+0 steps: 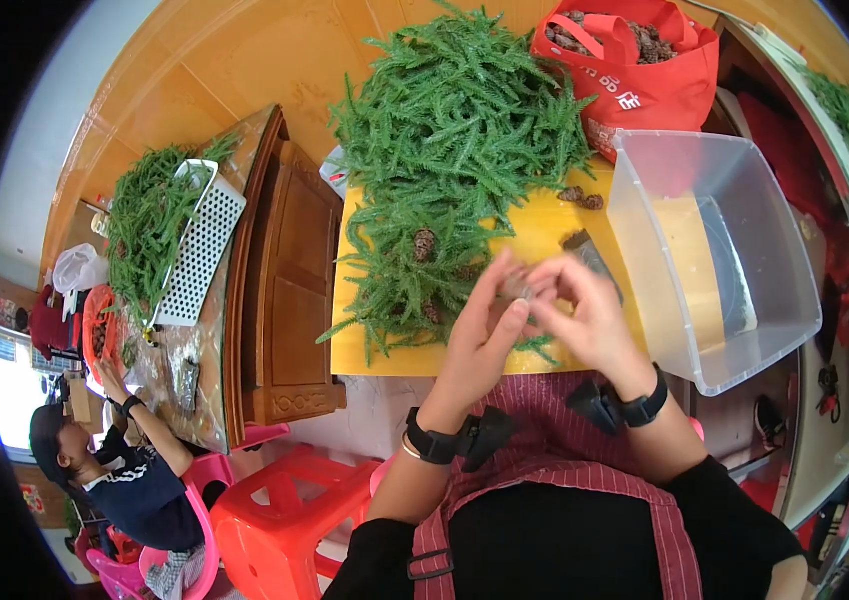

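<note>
Both hands, left hand (484, 335) and right hand (584, 315), pinch what looks like a small pinecone (516, 288) above the yellow table (544, 235); the sprig pile (449, 150) remains large, the clear tub (714, 250) nearly empty.

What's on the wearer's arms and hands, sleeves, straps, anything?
Bare left hand and right hand, no gloves. Each wrist carries a black band with a black clip-on unit; the left wrist also has a thin bangle. Black sleeves cover the upper arms, over a red striped apron.
</note>
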Tool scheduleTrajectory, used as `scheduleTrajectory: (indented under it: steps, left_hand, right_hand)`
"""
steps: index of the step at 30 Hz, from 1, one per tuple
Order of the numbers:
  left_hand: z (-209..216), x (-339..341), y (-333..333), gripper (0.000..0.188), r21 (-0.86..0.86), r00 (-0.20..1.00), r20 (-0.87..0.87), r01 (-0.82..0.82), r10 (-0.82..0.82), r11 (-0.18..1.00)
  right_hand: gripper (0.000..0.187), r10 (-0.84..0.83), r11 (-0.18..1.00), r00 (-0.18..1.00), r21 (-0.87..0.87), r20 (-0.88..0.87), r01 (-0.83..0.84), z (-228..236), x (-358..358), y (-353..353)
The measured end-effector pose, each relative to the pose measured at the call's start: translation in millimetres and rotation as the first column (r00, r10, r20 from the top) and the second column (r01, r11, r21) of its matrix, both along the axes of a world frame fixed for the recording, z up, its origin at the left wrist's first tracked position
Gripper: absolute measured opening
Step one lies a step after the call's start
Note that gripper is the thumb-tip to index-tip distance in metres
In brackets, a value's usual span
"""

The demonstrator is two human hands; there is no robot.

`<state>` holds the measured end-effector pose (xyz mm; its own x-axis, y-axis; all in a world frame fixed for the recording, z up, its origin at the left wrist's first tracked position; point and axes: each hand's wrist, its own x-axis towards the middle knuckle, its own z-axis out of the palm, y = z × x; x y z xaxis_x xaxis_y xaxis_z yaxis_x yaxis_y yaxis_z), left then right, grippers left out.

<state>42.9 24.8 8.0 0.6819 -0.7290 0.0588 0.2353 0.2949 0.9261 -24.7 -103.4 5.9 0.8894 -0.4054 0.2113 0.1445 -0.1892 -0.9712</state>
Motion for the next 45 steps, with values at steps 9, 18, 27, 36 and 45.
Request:
scheduleTrajectory:
  steps: [9,18,27,36,45]
  left_hand:
    - [-13,6,-1,0.025,0.179,0.996,-0.008,0.089,-0.089,0.980]
    - [-19,15,-16,0.019,0.224,0.997,-0.038,0.078,-0.072,0.971]
    - [-27,15,-34,0.021,0.202,0.897,0.422,-0.232,0.129,0.952]
    - [-8,7,-27,0.018,0.101,0.520,0.843,-0.405,0.138,0.909]
    - [4,16,-14,0.014,0.073,0.205,0.979,-0.382,0.007,0.921]
  right_hand:
    - [0.042,-0.518,0.615,0.852,-0.726,-0.077,0.308,-43,-10,-52]
    - [0.054,-0.355,0.843,0.893,-0.508,-0.276,0.177,-49,-17,-48]
    - [0.052,-0.133,0.910,0.970,-0.413,-0.201,0.039,-7,-31,-28]
    - [0.055,-0.083,0.912,0.975,-0.410,-0.204,-0.009,4,-38,-25]
    - [0.055,-0.008,0.942,0.973,-0.330,-0.230,-0.070,15,-42,-20]
